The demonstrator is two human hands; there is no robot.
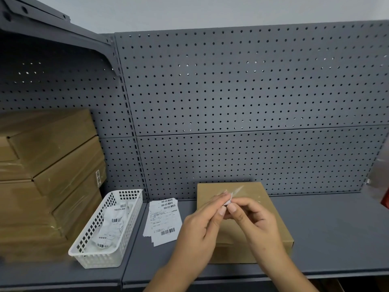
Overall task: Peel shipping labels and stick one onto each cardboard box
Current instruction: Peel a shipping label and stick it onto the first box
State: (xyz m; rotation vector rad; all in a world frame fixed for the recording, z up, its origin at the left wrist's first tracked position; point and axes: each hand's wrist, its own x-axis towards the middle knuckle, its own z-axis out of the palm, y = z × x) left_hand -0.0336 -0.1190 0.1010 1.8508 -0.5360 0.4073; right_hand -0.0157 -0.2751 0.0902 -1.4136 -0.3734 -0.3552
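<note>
Nearest to us, low in the centre of the frame, our left hand (202,230) and right hand (250,220) meet fingertip to fingertip, both pinched on a small white shipping label (228,200) held just above the flat brown cardboard box (280,234). Only a sliver of that label shows above the thumbs, standing roughly upright; we cannot tell its long axis or which face is turned to us. The box lies on the grey metal shelf (336,228), its long axis running from the frame's lower right up toward the grey pegboard back panel (231,91); our hands hide much of its top.

Left of the box, a loose pile of white printed barcode labels (163,221) lies flat on the shelf, long sides running away from us. Further left, a white perforated plastic basket (117,256) holds more barcode slips, curled and overlapping. At the left edge, a stack of brown cardboard boxes (48,175) is cut off by the frame. Something blurred shows at the right edge.
</note>
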